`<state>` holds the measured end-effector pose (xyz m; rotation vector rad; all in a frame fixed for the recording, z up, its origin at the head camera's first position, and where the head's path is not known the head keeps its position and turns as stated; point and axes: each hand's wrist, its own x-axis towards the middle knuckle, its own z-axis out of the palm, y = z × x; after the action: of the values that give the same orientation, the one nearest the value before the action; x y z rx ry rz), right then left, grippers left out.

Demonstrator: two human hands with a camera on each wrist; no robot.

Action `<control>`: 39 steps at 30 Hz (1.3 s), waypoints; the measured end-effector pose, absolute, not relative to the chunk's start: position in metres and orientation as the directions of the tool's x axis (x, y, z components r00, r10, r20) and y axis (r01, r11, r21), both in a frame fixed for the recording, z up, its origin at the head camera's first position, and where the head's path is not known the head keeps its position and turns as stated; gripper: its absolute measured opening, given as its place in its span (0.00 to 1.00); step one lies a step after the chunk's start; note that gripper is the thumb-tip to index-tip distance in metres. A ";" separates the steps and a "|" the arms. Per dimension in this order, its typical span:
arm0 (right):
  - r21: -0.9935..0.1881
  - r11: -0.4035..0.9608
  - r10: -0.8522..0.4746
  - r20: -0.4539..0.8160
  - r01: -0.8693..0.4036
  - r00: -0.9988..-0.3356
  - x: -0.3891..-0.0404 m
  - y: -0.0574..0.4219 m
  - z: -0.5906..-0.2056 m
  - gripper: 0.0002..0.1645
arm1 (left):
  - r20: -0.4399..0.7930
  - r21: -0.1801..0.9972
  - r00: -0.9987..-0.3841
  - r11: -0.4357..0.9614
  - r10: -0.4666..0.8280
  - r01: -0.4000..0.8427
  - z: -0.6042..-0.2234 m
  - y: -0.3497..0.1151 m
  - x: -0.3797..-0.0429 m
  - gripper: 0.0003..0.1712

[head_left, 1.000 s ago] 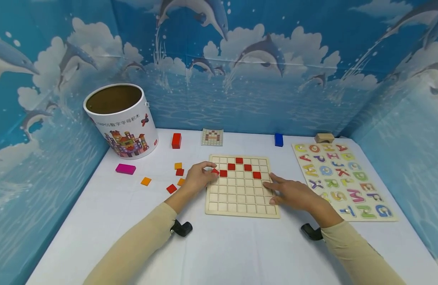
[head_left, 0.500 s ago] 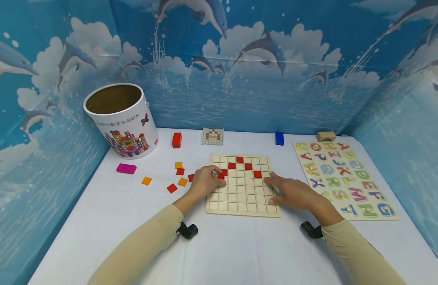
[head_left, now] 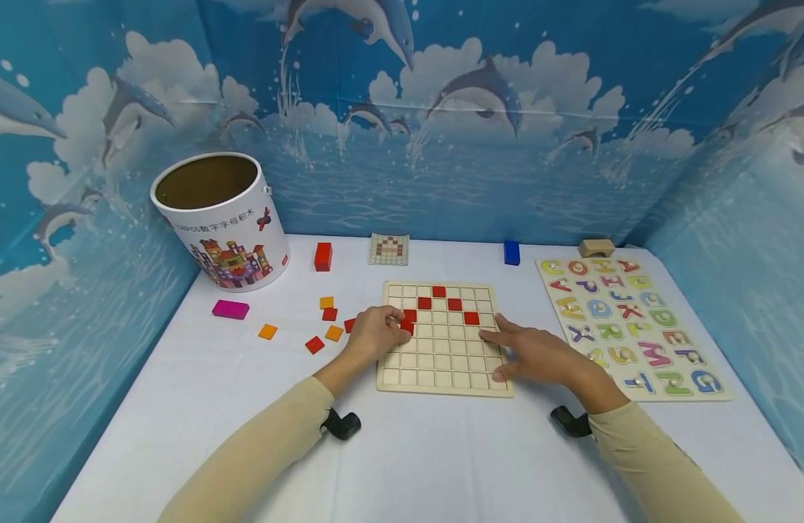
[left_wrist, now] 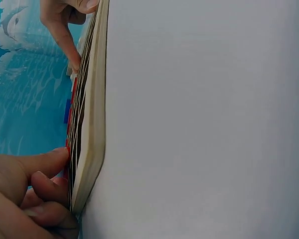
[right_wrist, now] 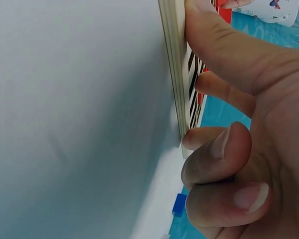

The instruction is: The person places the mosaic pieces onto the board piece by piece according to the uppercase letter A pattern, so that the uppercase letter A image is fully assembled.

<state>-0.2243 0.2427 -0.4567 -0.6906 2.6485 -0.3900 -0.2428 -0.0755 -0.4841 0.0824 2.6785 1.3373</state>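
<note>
My left hand is over the left side of a wooden grid board. Thumb and forefinger pinch a small red square tile low in a left-hand cell; the fingers partly cover it. Above it lies another red tile. Other red tiles form a peak in the upper cells. My right hand rests at the board's right edge, fingers spread. In the right wrist view its thumb presses the board's side, the forefinger touches the top, and the last two fingers are bent.
Left of the board lie loose red tiles and orange tiles. Behind are a pattern card, a red block, a blue block and a large bucket. A magenta block and a letter board flank the work.
The left hand has moved right onto the board with the red tile, bringing it to a cell below another red tile. The right hand has stayed at the board's edge.
</note>
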 end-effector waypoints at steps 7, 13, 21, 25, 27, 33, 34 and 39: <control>-0.359 0.843 -0.509 -0.288 -0.401 -0.811 -0.224 0.241 -0.457 0.52 | -0.108 0.805 -0.987 0.593 0.116 -0.018 -0.483 -0.075 -0.241 0.14; -0.350 0.848 -0.504 -0.293 -0.399 -0.813 -0.225 0.241 -0.457 0.52 | -0.119 0.832 -0.980 0.554 0.157 -0.013 -0.480 -0.078 -0.239 0.10; -0.351 0.846 -0.506 -0.297 -0.400 -0.810 -0.225 0.240 -0.457 0.52 | -0.130 0.850 -0.983 0.525 0.128 -0.044 -0.469 -0.118 -0.239 0.13; -0.358 0.848 -0.502 -0.306 -0.391 -0.809 -0.224 0.239 -0.457 0.53 | -0.162 0.884 -0.985 0.452 0.065 -0.115 -0.462 -0.161 -0.241 0.16; -0.361 0.848 -0.500 -0.307 -0.387 -0.810 -0.223 0.239 -0.457 0.53 | -0.189 0.880 -0.981 0.451 0.043 -0.150 -0.461 -0.182 -0.241 0.19; -0.387 0.836 -0.513 -0.300 -0.389 -0.804 -0.222 0.236 -0.455 0.53 | -0.261 0.779 -0.965 0.592 0.003 -0.209 -0.466 -0.218 -0.234 0.22; -0.388 0.837 -0.511 -0.304 -0.386 -0.804 -0.222 0.236 -0.455 0.52 | -0.257 0.769 -0.966 0.608 0.013 -0.196 -0.466 -0.218 -0.234 0.22; -0.366 0.848 -0.501 -0.316 -0.384 -0.806 -0.222 0.236 -0.454 0.49 | -0.194 0.748 -0.976 0.659 0.102 -0.080 -0.469 -0.198 -0.239 0.22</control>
<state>-0.2219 0.2358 -0.4544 -0.6564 2.6199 -0.4003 -0.2389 -0.1981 -0.4692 0.0183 2.6562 1.2135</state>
